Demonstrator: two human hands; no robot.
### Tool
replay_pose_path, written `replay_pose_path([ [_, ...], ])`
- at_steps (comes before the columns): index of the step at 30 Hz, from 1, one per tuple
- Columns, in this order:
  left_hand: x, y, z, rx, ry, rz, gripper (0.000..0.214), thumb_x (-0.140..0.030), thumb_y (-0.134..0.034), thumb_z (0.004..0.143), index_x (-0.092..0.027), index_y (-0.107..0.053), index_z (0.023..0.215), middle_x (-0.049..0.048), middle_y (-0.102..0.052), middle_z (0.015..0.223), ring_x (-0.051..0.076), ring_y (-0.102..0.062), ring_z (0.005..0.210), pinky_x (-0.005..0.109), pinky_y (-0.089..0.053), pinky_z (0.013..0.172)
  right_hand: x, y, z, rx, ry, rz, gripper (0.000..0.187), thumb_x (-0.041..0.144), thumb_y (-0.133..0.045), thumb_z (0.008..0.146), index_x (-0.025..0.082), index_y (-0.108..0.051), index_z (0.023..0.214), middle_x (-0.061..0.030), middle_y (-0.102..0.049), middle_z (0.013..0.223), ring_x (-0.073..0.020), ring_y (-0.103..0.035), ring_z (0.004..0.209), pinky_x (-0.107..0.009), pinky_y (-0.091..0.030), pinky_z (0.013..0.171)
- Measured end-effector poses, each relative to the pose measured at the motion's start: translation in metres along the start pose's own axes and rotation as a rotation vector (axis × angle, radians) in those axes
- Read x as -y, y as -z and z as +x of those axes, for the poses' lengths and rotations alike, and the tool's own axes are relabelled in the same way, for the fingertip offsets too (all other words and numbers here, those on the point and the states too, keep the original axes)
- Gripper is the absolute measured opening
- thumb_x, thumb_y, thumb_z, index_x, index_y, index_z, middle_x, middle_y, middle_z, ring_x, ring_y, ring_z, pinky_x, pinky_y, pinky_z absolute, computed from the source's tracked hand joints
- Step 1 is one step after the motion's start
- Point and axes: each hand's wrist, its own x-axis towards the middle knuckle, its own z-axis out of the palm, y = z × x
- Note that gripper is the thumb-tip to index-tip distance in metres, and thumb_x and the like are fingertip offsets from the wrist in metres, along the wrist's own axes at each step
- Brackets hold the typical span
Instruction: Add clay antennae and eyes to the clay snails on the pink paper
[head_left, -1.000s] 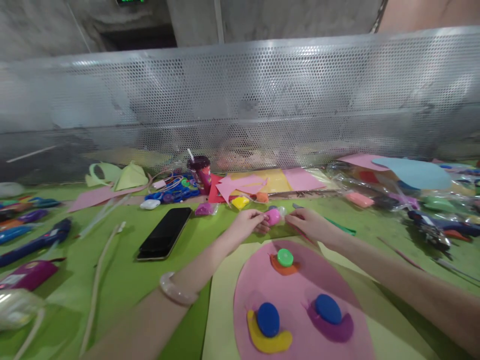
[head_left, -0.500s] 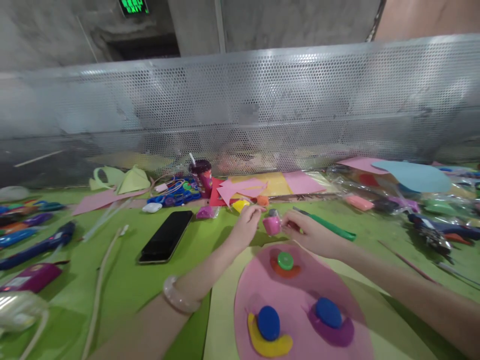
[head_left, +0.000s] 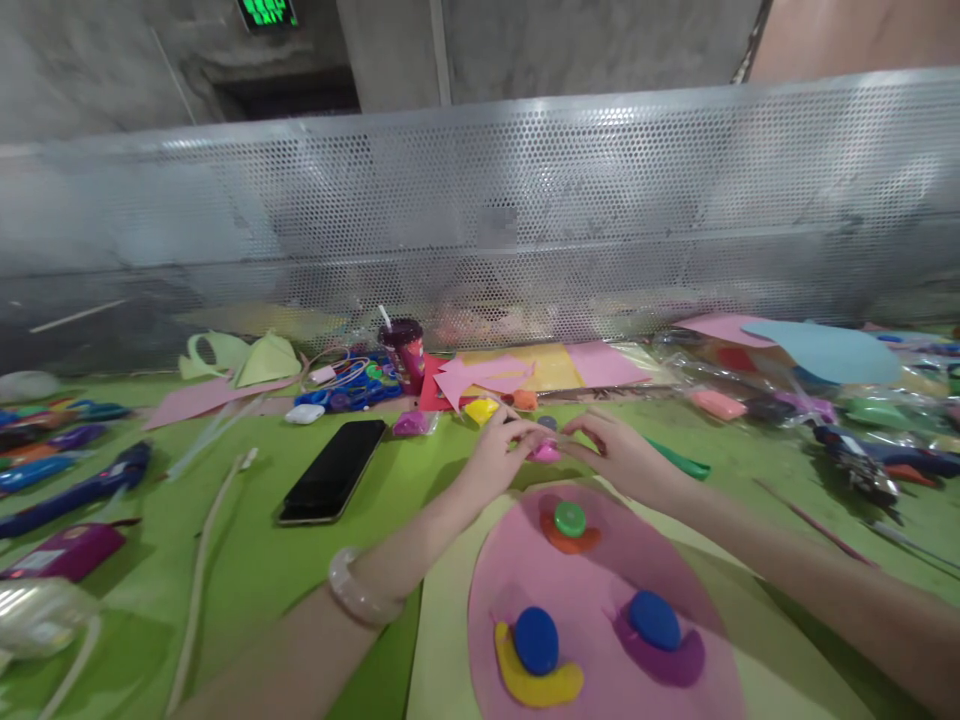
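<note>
A small pink packet of modelling clay [head_left: 545, 453] is pinched between my two hands, over the far end of the pink paper oval [head_left: 600, 570]. From the left, the fingers of my left hand [head_left: 504, 447] close on it and cover part of it. My right hand [head_left: 626, 455] grips its other side with bent fingers. A grey lump [head_left: 548, 423] shows just behind the packet. On the oval lie a green disc [head_left: 570, 519] over an orange curved piece, a blue disc [head_left: 536, 640] with a yellow crescent [head_left: 540, 685], and another blue disc [head_left: 655, 620] on a purple piece [head_left: 679, 663].
A black phone [head_left: 334, 472] lies left of my hands. Behind stand a purple cup with a straw [head_left: 405, 355] and coloured paper sheets [head_left: 600, 364]. Glue guns [head_left: 82, 490] and cords lie at the left, wrapped clay packets [head_left: 718, 403] at the right. A perforated metal panel [head_left: 480, 220] rises behind.
My left hand has moved right, its fingers now on the pink clay packet. The packet sits slightly lower and is more covered by my fingers. My right hand has tilted over it.
</note>
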Motion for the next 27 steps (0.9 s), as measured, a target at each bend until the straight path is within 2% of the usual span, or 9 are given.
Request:
replay_pose_path([
  [3,-0.0003,0.0004,-0.0001,-0.025,-0.014,0.015,0.025,-0.033,-0.051,0.087,-0.02,-0.071,0.093,0.003,-0.045,0.083,0.017,-0.048,0.085,0.033,-0.041,0.083,0.0021,0.0008,-0.0007,-0.014,0.033,-0.005,0.021,0.031,-0.049,0.086,0.021,-0.063,0.076,-0.0039,-0.057,0.075,-0.0145,-0.052,0.059,-0.029,-0.043,0.058],
  [10,-0.0016,-0.0001,-0.0013,-0.058,-0.051,0.046,0.02,-0.034,-0.056,0.083,-0.026,-0.073,0.091,0.0011,-0.039,0.078,0.016,-0.045,0.079,0.03,-0.044,0.074,0.0042,0.0029,-0.0049,-0.2,0.136,-0.055,0.022,0.029,-0.047,0.087,0.019,-0.063,0.074,-0.0053,-0.057,0.069,-0.0175,-0.056,0.064,-0.03,-0.045,0.059],
  [14,-0.0004,-0.0006,-0.0012,-0.091,-0.13,0.069,0.018,-0.033,-0.059,0.082,-0.027,-0.072,0.092,0.0004,-0.038,0.077,0.015,-0.045,0.077,0.029,-0.044,0.072,0.0032,0.0026,-0.0054,-0.217,0.149,-0.058,0.024,0.025,-0.044,0.088,0.02,-0.062,0.073,-0.0057,-0.058,0.068,-0.018,-0.057,0.065,-0.03,-0.046,0.058],
  [18,0.0016,-0.0009,-0.0022,-0.119,-0.221,0.122,0.021,-0.032,-0.055,0.085,-0.024,-0.072,0.093,0.0011,-0.041,0.076,0.015,-0.045,0.075,0.029,-0.043,0.071,0.0017,0.0012,-0.004,-0.204,0.201,-0.067,0.024,0.026,-0.043,0.088,0.02,-0.064,0.078,-0.006,-0.058,0.071,-0.0181,-0.057,0.068,-0.031,-0.047,0.06],
  [23,0.0007,-0.0041,-0.0067,-0.044,-0.327,0.241,0.03,-0.032,-0.046,0.089,-0.02,-0.072,0.088,0.0033,-0.047,0.073,0.015,-0.046,0.072,0.03,-0.042,0.068,0.0019,0.0003,-0.0029,-0.153,0.281,-0.119,0.025,0.026,-0.043,0.09,0.019,-0.066,0.084,-0.0065,-0.059,0.073,-0.0186,-0.056,0.069,-0.032,-0.047,0.065],
  [27,-0.0031,-0.0062,-0.0095,-0.08,-0.35,0.242,0.032,-0.035,-0.044,0.09,-0.019,-0.071,0.095,0.0038,-0.046,0.077,0.014,-0.047,0.072,0.028,-0.043,0.069,0.003,0.0003,-0.0039,-0.152,0.327,-0.22,0.026,0.02,-0.039,0.091,0.017,-0.063,0.082,-0.0074,-0.058,0.073,-0.0199,-0.054,0.071,-0.035,-0.046,0.067],
])
